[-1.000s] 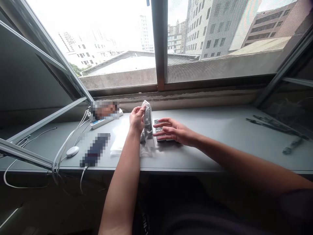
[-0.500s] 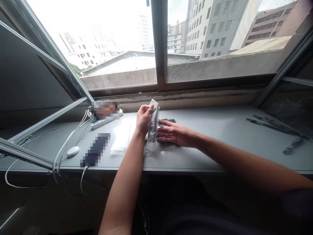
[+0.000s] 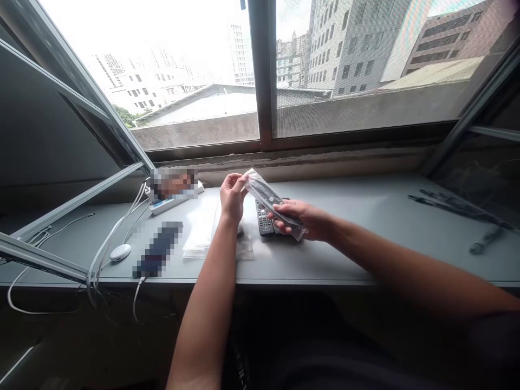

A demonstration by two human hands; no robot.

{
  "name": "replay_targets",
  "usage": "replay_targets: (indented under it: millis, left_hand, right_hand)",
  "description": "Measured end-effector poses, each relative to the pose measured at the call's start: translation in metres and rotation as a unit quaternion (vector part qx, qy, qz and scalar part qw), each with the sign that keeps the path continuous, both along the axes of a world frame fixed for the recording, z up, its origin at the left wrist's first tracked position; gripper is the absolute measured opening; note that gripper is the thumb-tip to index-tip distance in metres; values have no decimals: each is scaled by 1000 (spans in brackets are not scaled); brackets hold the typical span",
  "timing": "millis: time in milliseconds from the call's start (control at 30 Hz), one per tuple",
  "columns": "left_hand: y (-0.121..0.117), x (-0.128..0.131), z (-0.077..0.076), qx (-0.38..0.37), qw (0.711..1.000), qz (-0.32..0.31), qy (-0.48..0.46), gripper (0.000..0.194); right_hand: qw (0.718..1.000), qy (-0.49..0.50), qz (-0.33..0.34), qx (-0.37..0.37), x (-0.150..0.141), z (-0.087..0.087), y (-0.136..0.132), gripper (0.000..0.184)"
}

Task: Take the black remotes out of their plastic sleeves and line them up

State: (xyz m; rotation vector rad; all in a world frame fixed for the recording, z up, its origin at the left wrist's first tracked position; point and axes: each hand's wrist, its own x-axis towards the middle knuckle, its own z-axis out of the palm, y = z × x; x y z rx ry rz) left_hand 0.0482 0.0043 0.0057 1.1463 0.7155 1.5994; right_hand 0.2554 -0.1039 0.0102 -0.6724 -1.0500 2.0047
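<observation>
A dark remote control in a clear plastic bag is held above the desk, slanting down from left to right. My left hand pinches the bag's upper end. Around its lower end are the fingers of my right hand, thumb on top. Under it, black remote controls with rows of buttons lie on the desk, partly covered by the held one and my right hand. A stack of clear plastic bags lies left of my left forearm, and another loose bag shows to its right.
On the grey desk at the left are a white power strip, a blurred dark object, a round white puck and white cables. Dark rods lie at the right. Metal frames flank the window.
The bagged remote has turned from nearly upright to a slant, its lower end swinging right. My right hand has closed on that end. The remotes beneath show more.
</observation>
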Motion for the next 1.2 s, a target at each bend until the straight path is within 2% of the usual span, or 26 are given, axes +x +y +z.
replay_targets:
  millis: [100, 167, 300, 367, 433, 567, 767, 1033, 1200]
  left_hand:
    - [2, -5, 5, -30, 999, 6, -45, 33]
    - [0, -6, 8, -52, 997, -21, -45, 37]
    - [-10, -1, 10, -90, 982, -164, 16, 53]
    - [-14, 1, 9, -102, 966, -235, 38, 55]
    - [-17, 2, 8, -97, 957, -268, 47, 51]
    - [-18, -1, 9, -74, 960, -264, 53, 45]
    - [-19, -4, 10, -96, 953, -278, 72, 46]
    - [-20, -2, 12, -56, 970, -233, 46, 49]
    - [-22, 1, 10, -81, 952, -280, 90, 54]
  right_hand:
    - [999, -14, 22, 25, 3, -1, 3, 21]
    - [999, -20, 18, 40, 3, 1, 2, 23]
    - [998, -36, 7, 59, 2, 4, -1, 26]
    - [997, -44, 3, 62, 1, 4, -1, 27]
    - [997, -51, 6, 59, 2, 3, -1, 27]
    - [997, -50, 23, 50, 2, 3, -1, 27]
    - [998, -45, 13, 52, 2, 5, -1, 27]
    - [997, -63, 17, 43, 2, 5, -1, 28]
    - [997, -59, 12, 50, 3, 4, 0, 30]
